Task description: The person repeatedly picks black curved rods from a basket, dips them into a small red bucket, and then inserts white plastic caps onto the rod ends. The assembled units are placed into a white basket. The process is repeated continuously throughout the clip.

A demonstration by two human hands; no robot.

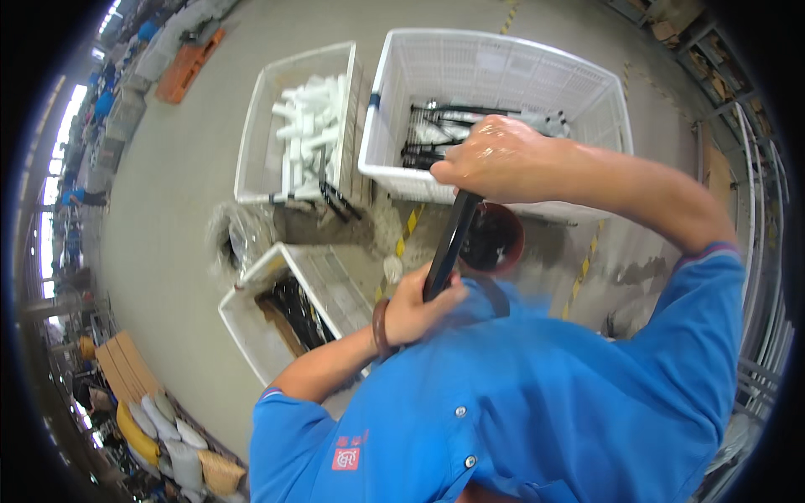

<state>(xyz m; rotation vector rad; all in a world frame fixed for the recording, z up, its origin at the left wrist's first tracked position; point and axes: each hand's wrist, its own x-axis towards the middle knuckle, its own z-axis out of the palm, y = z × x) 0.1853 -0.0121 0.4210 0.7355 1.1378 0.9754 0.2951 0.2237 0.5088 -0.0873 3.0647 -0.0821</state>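
Observation:
A glossy black bar, perhaps a tube (454,239), slants in front of my chest. My left hand (411,308) is closed around its lower end, with a brown bracelet on that wrist. At the upper end, my right hand (495,158) is wrapped over the bar, its skin wet and shiny; the fingers on the far side are hidden. Just beyond and to the right of the bar stands a reddish-brown bucket (518,248) with dark contents, partly covered by my body.
A large white crate (503,46) with black bars and clear wrapping stands ahead. Left of it, another crate (247,159) holds white parts. A third crate (239,323) with black pieces sits near my left arm. Clear plastic wrapping (247,239) lies on the concrete floor (172,277).

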